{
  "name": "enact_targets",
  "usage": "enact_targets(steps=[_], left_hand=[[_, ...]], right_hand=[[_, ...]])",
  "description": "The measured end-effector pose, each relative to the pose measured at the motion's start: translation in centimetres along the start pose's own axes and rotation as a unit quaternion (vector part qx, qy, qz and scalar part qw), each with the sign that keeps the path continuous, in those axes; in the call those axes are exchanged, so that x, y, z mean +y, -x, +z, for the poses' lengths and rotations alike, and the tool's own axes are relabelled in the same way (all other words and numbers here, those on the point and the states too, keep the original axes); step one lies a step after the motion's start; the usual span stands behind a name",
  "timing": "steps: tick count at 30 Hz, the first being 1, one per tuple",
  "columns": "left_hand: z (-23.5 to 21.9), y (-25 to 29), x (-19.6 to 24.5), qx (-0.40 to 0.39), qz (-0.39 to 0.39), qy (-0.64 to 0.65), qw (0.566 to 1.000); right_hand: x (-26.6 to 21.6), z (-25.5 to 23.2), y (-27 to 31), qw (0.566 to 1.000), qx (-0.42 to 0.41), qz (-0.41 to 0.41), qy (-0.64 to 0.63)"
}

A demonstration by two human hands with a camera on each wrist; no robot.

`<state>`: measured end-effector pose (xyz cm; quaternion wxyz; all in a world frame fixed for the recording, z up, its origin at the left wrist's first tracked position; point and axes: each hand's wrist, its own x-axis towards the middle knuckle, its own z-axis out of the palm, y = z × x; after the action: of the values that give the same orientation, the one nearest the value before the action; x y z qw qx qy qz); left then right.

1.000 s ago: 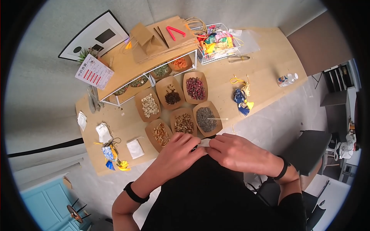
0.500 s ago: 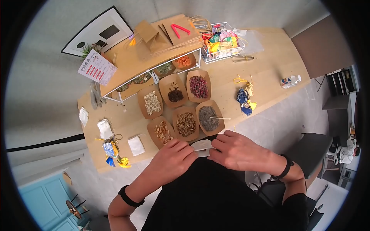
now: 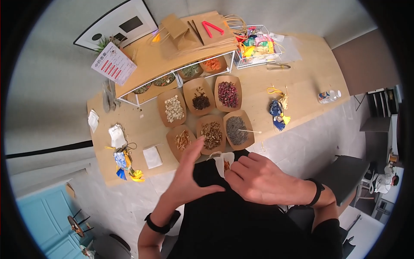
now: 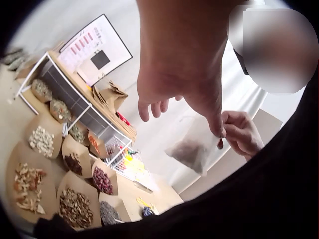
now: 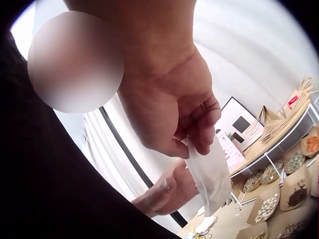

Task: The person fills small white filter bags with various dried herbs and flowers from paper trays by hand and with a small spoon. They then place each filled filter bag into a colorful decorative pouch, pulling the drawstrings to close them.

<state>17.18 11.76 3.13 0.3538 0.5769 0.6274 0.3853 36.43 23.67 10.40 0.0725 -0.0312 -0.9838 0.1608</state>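
A small white pouch [image 3: 221,163] hangs from the right hand [image 3: 264,180], which pinches its edge; reddish-brown bits show at its opening. Dark contents show through the pouch [image 4: 188,153] in the left wrist view. The left hand [image 3: 183,177] is beside the pouch with thumb and fingers spread wide, holding nothing. In the right wrist view, the right hand [image 5: 172,99] has its thumb and fingers closed on the pouch [image 5: 209,172], and the left hand [image 5: 172,191] is behind it.
Paper trays of dried herbs [image 3: 212,134] stand just beyond the hands. A white pouch [image 3: 152,157] and tasseled sachets [image 3: 122,159] lie on the left, another sachet [image 3: 278,113] on the right. Behind are a shelf [image 3: 164,80], a wire basket [image 3: 258,58] and a bottle [image 3: 328,96].
The left hand has let go of the pouch and spread its fingers. The pouch, earlier stretched between both hands, now hangs from the right hand. The head view has shifted slightly.
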Motion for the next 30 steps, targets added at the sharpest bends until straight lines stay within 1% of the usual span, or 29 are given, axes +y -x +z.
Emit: enact_targets(steps=[1, 2, 3, 5, 7, 9, 10, 11, 12, 14, 15, 17, 18, 19, 20, 21, 23, 25, 27, 30], left_hand=[[1.1, -0.4, 0.1, 0.0, 0.004, 0.036, 0.999], [2.0, -0.9, 0.3, 0.016, 0.016, 0.042, 0.999], [3.1, -0.9, -0.2, 0.019, 0.014, 0.045, 0.999], [5.3, -0.9, -2.0, 0.038, -0.034, 0.17, 0.984], [5.6, -1.0, -2.2, 0.04, -0.046, 0.195, 0.979], [5.2, -0.8, -1.9, -0.001, -0.086, 0.165, 0.983], [5.0, -0.6, -1.9, -0.002, -0.086, 0.165, 0.982], [4.9, -0.5, -1.9, -0.024, -0.113, 0.185, 0.976], [4.8, -0.5, -1.8, -0.047, -0.14, 0.205, 0.967], [4.3, -0.5, -0.9, -0.059, -0.139, 0.203, 0.968], [4.1, -0.6, -0.7, -0.071, -0.137, 0.199, 0.968], [3.9, -0.4, -0.6, -0.075, -0.132, 0.192, 0.97], [3.8, -0.4, -0.6, -0.078, -0.124, 0.185, 0.972], [3.7, -0.5, -0.8, -0.077, -0.123, 0.184, 0.972], [3.8, -0.4, -0.9, -0.074, -0.092, 0.167, 0.979], [3.8, -0.3, -1.0, -0.072, -0.063, 0.15, 0.984], [3.4, 0.0, -1.1, -0.075, -0.056, 0.137, 0.986], [3.2, 0.3, -1.2, -0.08, -0.049, 0.125, 0.988], [3.1, 0.7, -1.4, -0.109, -0.088, 0.127, 0.982], [2.6, 1.4, -1.8, -0.118, -0.089, 0.098, 0.984]], right_hand=[[-0.1, 0.2, -0.2, 1.0, -0.002, 0.021, -0.015], [-0.1, 0.4, -0.3, 0.999, -0.005, 0.043, -0.029], [-0.3, 0.5, -0.4, 0.999, -0.009, 0.042, -0.029], [-0.6, 0.6, -0.6, 0.995, 0.01, 0.072, -0.07], [-0.7, 0.9, -0.8, 0.993, 0.015, 0.08, -0.087], [-0.8, 0.9, -0.9, 0.99, 0.022, 0.091, -0.105], [-0.9, 0.5, -1.0, 0.987, 0.061, 0.091, -0.122], [-0.8, 0.2, -1.2, 0.981, 0.101, 0.091, -0.138], [-0.7, 0.0, -1.2, 0.981, 0.1, 0.092, -0.138], [-0.4, -0.4, -1.2, 0.979, 0.133, 0.054, -0.147], [-0.3, -0.4, -1.0, 0.979, 0.134, 0.053, -0.147], [-0.1, 0.1, -0.5, 0.985, 0.072, 0.064, -0.143], [0.0, 0.2, -0.5, 0.985, 0.073, 0.063, -0.143], [0.2, 0.4, -0.5, 0.985, 0.044, 0.056, -0.155], [0.3, 0.5, -0.4, 0.984, 0.013, 0.049, -0.169], [0.3, 0.6, -0.3, 0.984, 0.013, 0.049, -0.17], [0.5, 0.6, -0.3, 0.983, -0.04, 0.031, -0.175], [0.3, 0.8, -0.5, 0.983, -0.034, 0.032, -0.178], [0.1, 0.9, -0.6, 0.982, -0.028, 0.034, -0.181], [-0.2, 0.8, -1.2, 0.981, -0.046, 0.041, -0.182]])
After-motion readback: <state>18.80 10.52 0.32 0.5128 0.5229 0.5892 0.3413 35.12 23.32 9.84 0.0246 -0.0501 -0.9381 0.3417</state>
